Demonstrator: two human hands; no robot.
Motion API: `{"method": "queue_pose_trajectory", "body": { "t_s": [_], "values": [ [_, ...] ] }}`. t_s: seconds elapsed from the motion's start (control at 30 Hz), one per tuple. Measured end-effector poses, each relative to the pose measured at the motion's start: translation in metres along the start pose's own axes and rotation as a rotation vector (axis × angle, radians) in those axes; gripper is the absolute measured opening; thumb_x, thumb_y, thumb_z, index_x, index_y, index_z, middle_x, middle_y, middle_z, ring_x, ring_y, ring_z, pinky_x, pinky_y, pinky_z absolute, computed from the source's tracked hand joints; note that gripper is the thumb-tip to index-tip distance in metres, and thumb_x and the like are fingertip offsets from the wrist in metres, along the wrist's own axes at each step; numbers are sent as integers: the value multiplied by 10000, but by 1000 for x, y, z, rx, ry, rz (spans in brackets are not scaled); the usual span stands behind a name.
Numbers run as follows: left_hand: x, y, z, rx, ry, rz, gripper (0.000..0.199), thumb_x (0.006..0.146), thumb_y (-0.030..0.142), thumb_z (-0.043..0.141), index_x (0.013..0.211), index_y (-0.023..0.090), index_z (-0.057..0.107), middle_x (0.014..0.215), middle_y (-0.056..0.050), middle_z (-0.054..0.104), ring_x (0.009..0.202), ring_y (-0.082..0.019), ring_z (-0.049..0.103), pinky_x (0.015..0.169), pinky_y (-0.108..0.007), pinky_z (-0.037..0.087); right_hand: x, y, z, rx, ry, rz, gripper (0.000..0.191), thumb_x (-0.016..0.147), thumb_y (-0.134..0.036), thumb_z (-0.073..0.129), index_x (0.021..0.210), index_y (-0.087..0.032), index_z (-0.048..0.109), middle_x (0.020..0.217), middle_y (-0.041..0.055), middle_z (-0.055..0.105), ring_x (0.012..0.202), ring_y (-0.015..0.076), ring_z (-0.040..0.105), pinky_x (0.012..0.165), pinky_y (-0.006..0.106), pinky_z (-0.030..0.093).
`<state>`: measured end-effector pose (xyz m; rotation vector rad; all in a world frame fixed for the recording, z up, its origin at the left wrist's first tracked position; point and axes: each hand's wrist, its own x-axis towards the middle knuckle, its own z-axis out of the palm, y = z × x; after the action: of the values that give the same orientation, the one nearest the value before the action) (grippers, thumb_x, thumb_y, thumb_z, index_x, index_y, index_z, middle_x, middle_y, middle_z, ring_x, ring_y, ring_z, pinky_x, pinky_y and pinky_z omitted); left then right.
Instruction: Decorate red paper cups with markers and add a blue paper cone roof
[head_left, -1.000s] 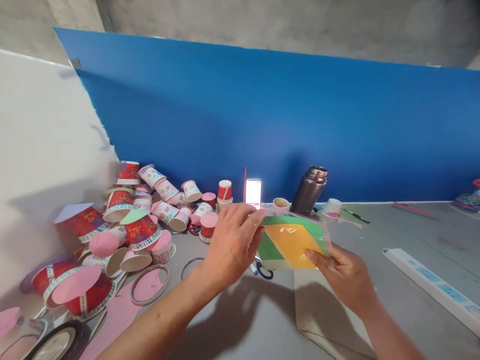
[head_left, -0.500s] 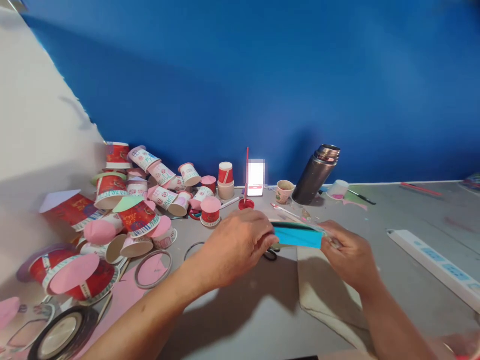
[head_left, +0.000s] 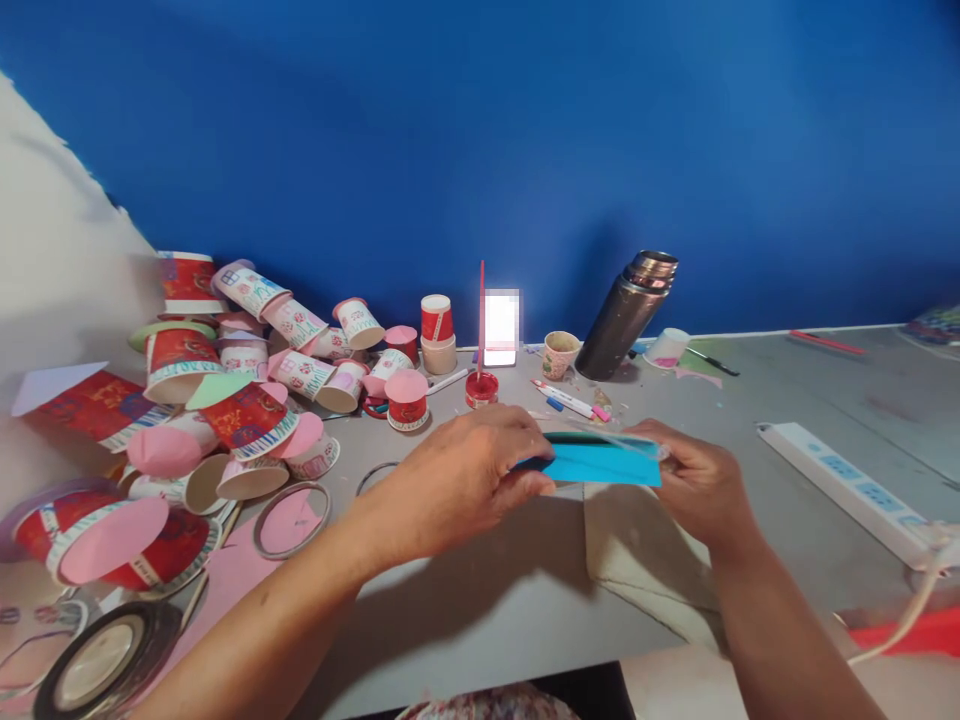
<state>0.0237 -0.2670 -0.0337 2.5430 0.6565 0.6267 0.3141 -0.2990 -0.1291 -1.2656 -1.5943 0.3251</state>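
Note:
Between my two hands is a bright blue sheet of paper (head_left: pixel 600 465), seen as a narrow band with a dark green layer behind its upper edge. My left hand (head_left: pixel 480 465) pinches its left end, thumb below and fingers curled on top. At the other end, my right hand (head_left: pixel 694 480) is closed on the paper together with what looks like clear plastic film along the top; its fingertips are partly hidden. Both hands hold it above the grey table (head_left: pixel 480 620). Under the right forearm lies a beige flat piece (head_left: pixel 645 560).
Decorated paper cups (head_left: pixel 247 410) with paper tops pile up at left, near tape rolls (head_left: pixel 105 650). Behind the hands stand a red paint jar (head_left: pixel 481 390) with a brush, a lit phone (head_left: pixel 500 325), markers (head_left: pixel 566 400) and a dark flask (head_left: pixel 626 315). A power strip (head_left: pixel 847 490) lies right.
The view has shifted, so the table things appear higher and further left. Both hands keep hold of the blue paper, which looks slightly lengthened to the right and more level.

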Motion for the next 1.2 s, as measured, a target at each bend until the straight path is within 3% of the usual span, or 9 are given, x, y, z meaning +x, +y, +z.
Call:
{"method": "queue_pose_trajectory", "body": {
  "t_s": [0.27, 0.47, 1.2],
  "values": [
    [3, -2, -5, -106, -89, -38, 207, 1032, 247, 580, 975, 194, 772, 961, -52, 740, 859, -174, 661, 763, -289, 481, -1, -3, -2, 24, -45, 53, 80, 828, -341, 747, 823, -301, 817, 863, 48, 792, 843, 308, 758, 764, 415, 605],
    [4, -3, -6, -211, -142, -38, 271, 1034, 262, 544, 887, 182, 756, 833, -30, 706, 735, -142, 598, 693, -275, 442, 0, -2, -3, 37, -93, 53, 173, 806, -429, 771, 799, -262, 815, 817, 55, 788, 769, 272, 750, 707, 374, 609],
    [4, -8, -3, -111, -195, -37, 292, 1040, 209, 459, 928, 180, 728, 882, -44, 715, 776, -156, 610, 694, -277, 415, 0, -3, -2, -1, -125, 65, 167, 794, -375, 720, 801, -237, 814, 823, 58, 804, 757, 268, 764, 699, 361, 620]
  ]
}}
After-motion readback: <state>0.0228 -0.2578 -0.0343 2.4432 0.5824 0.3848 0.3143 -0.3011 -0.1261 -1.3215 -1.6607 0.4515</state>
